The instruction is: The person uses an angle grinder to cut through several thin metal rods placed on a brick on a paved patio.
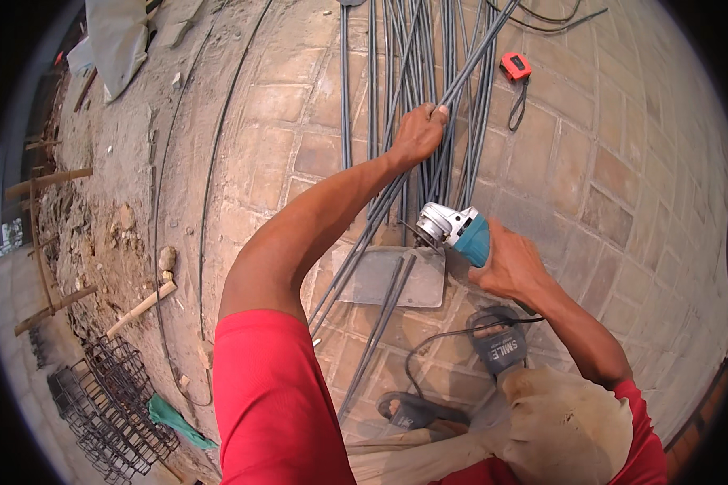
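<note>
My left hand (420,135) is closed around a few long steel rebars (481,52), which slant from the top of the view down toward the lower left. In my right hand (511,263) is an angle grinder (459,229) with a teal body and silver head. Its disc side sits close to the rods, above a grey stone slab (416,279); whether the disc touches a rod I cannot tell. Many more rebars (404,48) lie in a loose bundle beneath my left hand. Shorter rod pieces (378,327) rest across the slab toward my feet.
A red tape measure (515,66) with a strap lies on the brick paving at the upper right. The grinder's black cord (437,335) loops by my sandals (497,339). At left are thin rods, rubble, a wooden stick (141,309) and bent rebar frames (113,408).
</note>
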The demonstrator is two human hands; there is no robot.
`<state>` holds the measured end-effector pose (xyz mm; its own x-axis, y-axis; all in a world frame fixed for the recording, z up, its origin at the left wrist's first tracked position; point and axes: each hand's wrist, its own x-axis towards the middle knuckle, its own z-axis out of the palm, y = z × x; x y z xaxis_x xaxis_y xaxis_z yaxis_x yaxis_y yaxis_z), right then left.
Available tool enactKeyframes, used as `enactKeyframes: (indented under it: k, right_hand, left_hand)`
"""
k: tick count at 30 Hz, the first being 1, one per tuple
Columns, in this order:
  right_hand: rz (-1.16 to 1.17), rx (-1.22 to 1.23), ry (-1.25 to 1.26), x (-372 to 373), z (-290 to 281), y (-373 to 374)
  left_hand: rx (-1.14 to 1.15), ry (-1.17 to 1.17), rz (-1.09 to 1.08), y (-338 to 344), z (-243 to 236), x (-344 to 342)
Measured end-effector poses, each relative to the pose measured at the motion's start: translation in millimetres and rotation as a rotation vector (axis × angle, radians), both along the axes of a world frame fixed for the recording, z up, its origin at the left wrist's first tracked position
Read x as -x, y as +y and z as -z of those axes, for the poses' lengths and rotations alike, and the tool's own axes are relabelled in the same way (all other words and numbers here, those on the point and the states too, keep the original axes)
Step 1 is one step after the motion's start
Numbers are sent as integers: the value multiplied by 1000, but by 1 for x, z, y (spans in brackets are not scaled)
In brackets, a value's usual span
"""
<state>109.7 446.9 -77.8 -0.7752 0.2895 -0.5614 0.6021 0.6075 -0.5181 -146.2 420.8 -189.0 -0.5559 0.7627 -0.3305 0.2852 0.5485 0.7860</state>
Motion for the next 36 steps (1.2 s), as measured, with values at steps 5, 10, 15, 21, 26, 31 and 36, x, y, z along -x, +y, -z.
enactKeyframes:
  k: [5,10,15,21,26,31,36]
  right_hand:
    - [208,41,-47,-24,-23,20]
    - [426,55,40,-49,-24,35]
    - [435,88,130,-51,-34,31]
    - [405,113,181,-53,-24,20]
    - [342,36,200,-44,-26,8]
    - [155,-115,160,-19,-17,-12]
    - [40,-157,145,16,-17,-40]
  left_hand:
    - [-118,24,-148,-1,4,5]
    - [-104,79,-126,-8,-9,45]
    - [-37,594,-61,-59,-19,109]
    - [291,846,-229,-162,-61,93]
    - [367,396,-103,-322,-70,-3]
    - [332,29,-147,-415,-53,-109]
    - [206,236,-260,-415,-19,-138]
